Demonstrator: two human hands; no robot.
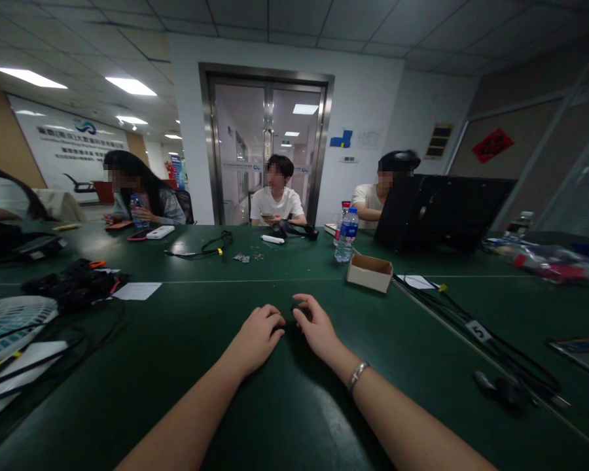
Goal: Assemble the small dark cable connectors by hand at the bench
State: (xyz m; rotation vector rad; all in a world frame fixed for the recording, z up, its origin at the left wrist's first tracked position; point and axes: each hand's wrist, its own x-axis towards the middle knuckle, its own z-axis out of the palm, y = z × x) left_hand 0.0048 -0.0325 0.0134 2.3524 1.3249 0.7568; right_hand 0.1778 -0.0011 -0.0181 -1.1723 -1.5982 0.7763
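Observed: small, blurred dark object (302,309) within curled fingers of bare right hand (320,327), over dark green table (285,418); dark patch (279,325) beneath fingers of bare left hand (260,332). Cannot tell whether grasping or released on either side. Advise light fingertip contact, steady wrists, clearance from open brown cardboard box (368,280) beyond right fingers.

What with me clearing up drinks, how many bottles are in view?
4: the blue-capped bottle by the cardboard box, the red-capped bottle behind that, a held bottle at left, a clear bottle at far right. Others may be hidden.
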